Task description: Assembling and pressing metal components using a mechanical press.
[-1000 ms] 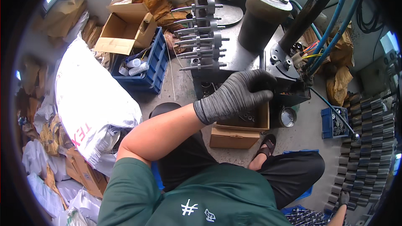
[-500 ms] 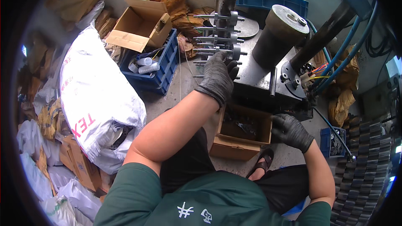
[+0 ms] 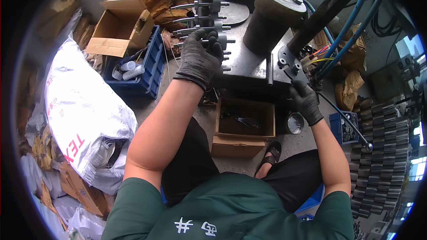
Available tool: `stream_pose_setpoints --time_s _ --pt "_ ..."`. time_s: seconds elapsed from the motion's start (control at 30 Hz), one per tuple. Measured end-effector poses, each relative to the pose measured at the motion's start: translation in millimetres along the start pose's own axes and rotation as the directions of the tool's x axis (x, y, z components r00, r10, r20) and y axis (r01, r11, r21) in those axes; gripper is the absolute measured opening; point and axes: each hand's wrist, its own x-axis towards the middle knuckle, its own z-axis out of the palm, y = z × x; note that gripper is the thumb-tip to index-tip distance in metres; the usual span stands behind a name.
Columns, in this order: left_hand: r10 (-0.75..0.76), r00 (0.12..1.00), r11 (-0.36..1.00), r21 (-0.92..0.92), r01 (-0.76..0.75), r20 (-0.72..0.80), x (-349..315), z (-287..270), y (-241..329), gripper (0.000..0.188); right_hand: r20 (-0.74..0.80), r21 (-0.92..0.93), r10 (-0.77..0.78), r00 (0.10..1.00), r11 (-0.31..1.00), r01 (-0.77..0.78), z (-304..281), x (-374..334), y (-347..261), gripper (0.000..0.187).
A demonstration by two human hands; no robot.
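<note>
My left hand (image 3: pixel 201 58), in a dark grey knit glove, is closed around one metal shaft with a disc (image 3: pixel 219 26) in a row of similar shafts. The row lies along the left edge of a steel machine table (image 3: pixel 235 46); my fingers partly cover the held piece. My right hand (image 3: pixel 305 102), gloved alike, is raised at the table's front right edge with fingers stretched out and nothing visible in them. Just beyond its fingertips are small metal rings (image 3: pixel 296 68) on a dark flange plate (image 3: pixel 284 55). A short metal rod (image 3: pixel 270 70) stands out from the table's front.
A thick steel cylinder (image 3: pixel 271 20) stands on the table. Below is an open cardboard box (image 3: pixel 244 144) with dark parts, beside a round tin (image 3: pixel 295 123). A ball-ended lever (image 3: pixel 351 126) slants out right. A white sack (image 3: pixel 86 111) and blue crate (image 3: pixel 153 71) lie left.
My right hand has risen from beside the cardboard box to the table's front right edge, uncovering the round tin. My left hand stays at the shafts. The whole view has shifted.
</note>
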Motion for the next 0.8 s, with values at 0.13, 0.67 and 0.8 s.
stream_pose_setpoints --time_s 0.13,0.67,0.8 --pt "0.136 0.977 0.96 0.221 -0.171 0.165 3.5 0.7 -21.8 0.01 -0.323 -0.059 -0.02 0.946 0.998 0.001 -10.2 28.6 33.4 0.029" --pt "-0.387 0.73 0.464 0.803 -0.374 0.564 -50.4 -8.4 -83.1 0.034 -0.515 -0.441 0.008 0.857 0.855 -0.273 7.4 77.3 16.3 0.048" --pt "-0.193 0.608 0.132 0.635 -0.761 0.77 6.0 -8.8 -85.6 0.035 -0.54 -0.434 0.092 0.836 0.821 -0.371 8.4 81.7 8.3 0.049"
